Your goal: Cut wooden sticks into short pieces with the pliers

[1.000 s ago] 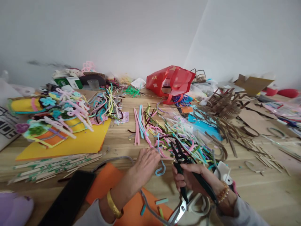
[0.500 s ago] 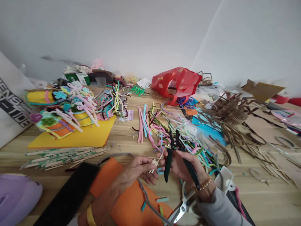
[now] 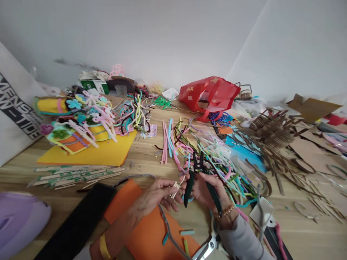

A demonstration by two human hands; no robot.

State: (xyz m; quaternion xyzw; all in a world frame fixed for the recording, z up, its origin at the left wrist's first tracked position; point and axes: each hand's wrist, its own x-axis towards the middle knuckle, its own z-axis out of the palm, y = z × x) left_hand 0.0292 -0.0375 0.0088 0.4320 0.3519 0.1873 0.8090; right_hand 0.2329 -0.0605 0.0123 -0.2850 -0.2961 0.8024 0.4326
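Note:
My left hand is closed in a pinch on several short pale wooden sticks. Wrapped in my right hand is a pair of wire strippers with dark green handles, its jaws spread and pointing away from me. The fingertips of that hand are close beside the sticks, and one thin stick reaches toward them. Under my hands lies an orange sheet with short chenille stem offcuts on it. Scissors rest beneath my right wrist, partly hidden by the sleeve.
Beyond my hands spreads a tangle of coloured chenille stems. A red bag stands at the back. Wrapped chopsticks and a black phone-like slab lie left. Yellow paper carries fuzzy flower crafts. Small woven baskets sit right.
My left hand came up from the table, turned over, and now shows short sticks in its fingers. My right hand with the wire strippers moved left beside it. The view shifted slightly.

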